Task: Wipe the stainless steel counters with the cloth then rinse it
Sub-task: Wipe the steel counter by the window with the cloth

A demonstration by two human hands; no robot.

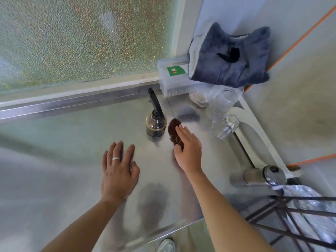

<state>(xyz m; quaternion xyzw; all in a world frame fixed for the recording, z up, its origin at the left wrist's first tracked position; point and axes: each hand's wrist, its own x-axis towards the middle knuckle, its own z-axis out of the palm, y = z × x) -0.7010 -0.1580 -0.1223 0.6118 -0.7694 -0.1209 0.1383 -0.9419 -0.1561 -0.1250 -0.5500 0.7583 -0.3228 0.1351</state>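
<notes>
My right hand [188,150] presses flat on the crumpled dark brown cloth [175,131], just right of the dark glass bottle with black spout [156,124]. Left hand [118,170] spread over the brushed steel surface [63,142]. Grey fleecy towel [229,57] beyond.

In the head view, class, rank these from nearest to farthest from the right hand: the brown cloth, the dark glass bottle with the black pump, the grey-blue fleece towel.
1. Brown cloth, under the right hand.
2. Dark glass bottle, just left of it.
3. Grey-blue fleece towel, hanging in the far right corner.
</notes>
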